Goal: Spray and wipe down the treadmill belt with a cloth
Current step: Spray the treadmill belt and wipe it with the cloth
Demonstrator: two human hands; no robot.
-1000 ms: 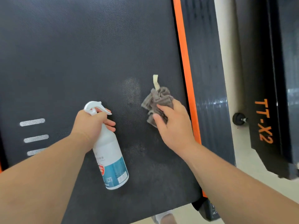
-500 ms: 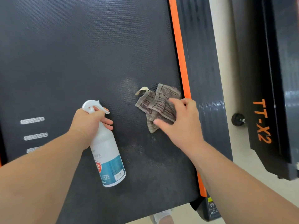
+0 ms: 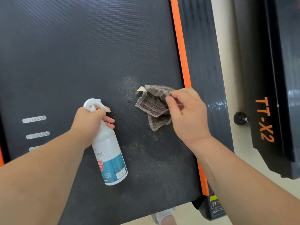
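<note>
Our right hand point(image 3: 186, 114) has its thumb and forefinger curled in a pinch on the upper edge of the grey cloth point(image 3: 152, 106). The other fingers are loosely bent above it, so only that edge is really held. The rest of the cloth lies crumpled on the treadmill belt point(image 3: 81, 54), with its label tab point(image 3: 140, 90) sticking out at 10 o'clock.

We judge the main risk to be wiping from this pinch. The cloth would drag in a bunch, touch little of the belt and smear the pale spray patch point(image 3: 129, 82) at 11 o'clock, or slip free altogether (a flat palm would serve better).

Our left hand point(image 3: 90, 120) is wrapped round the neck of the spray bottle point(image 3: 108, 151), fingers at the trigger and the base tilted toward 5 o'clock. A careless squeeze could wet the right hand rather than the belt, and we cannot tell exactly where the nozzle points.

The orange strip point(image 3: 180, 46) runs just beside the cloth at 1 o'clock, with the ribbed side rail point(image 3: 203, 62) beyond it at 3. A stroke that way would leave the belt at once. Farther out at 3 o'clock stands a neighbouring machine marked TT-X2 point(image 3: 266, 119). Open room lies from 9 to 12 o'clock, where the belt is wide, and the white stripes point(image 3: 34, 119) sit well apart at 9. The belt ends near us at 6.
</note>
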